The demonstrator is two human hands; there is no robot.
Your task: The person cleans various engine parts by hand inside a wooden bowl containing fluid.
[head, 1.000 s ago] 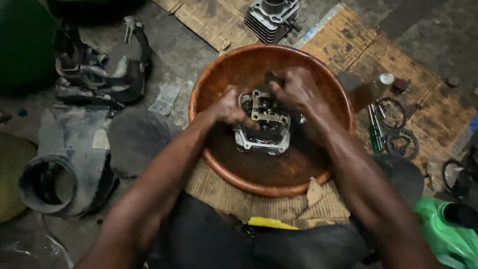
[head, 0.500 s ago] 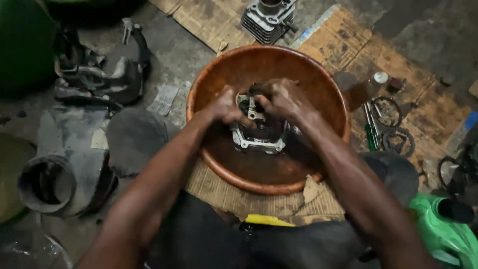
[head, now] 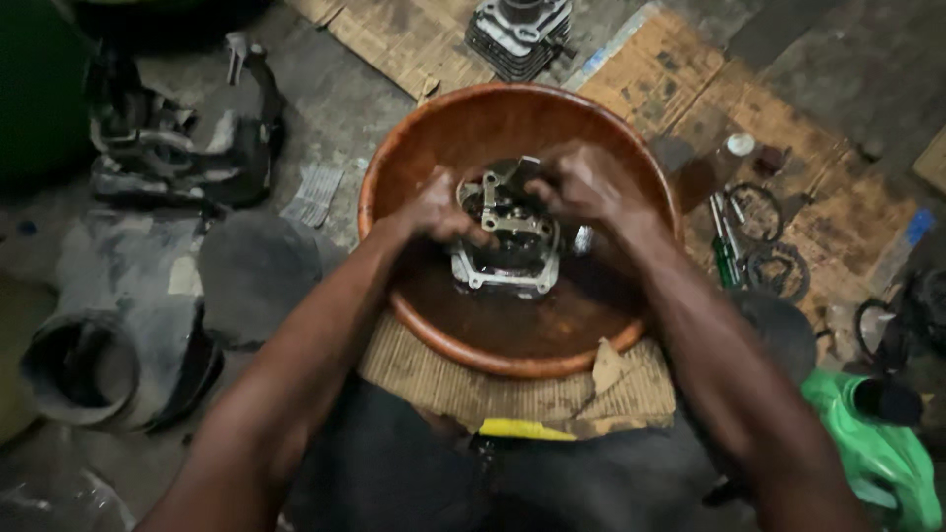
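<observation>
head view looks straight down on a round brown basin (head: 631, 148) set on flattened cardboard (head: 512, 389) on the floor. an engine cylinder head (head: 505, 251), grey metal with dark oily recesses, sits in the middle of the basin in a shallow pool of dark liquid. the left hand (head: 439, 212) grips its left side, fingers curled around the casting's edge. the right hand (head: 581, 187) is on the top right of the part, fingers bent and pressed down onto the upper fittings; whether they pinch a small piece there cannot be told. both forearms reach in from the bottom of the frame.

beyond the basin, at the top edge, stands a finned engine cylinder (head: 517, 30) on more cardboard. to the right of the basin lie a green-handled screwdriver (head: 724, 251), a small bottle with a white cap (head: 724, 158) and dark ring-shaped gaskets (head: 774, 266). a green plastic container (head: 877, 448) shows at the lower right. on the left are dark plastic housing parts (head: 177, 148) and a grey duct with a round opening (head: 79, 369).
</observation>
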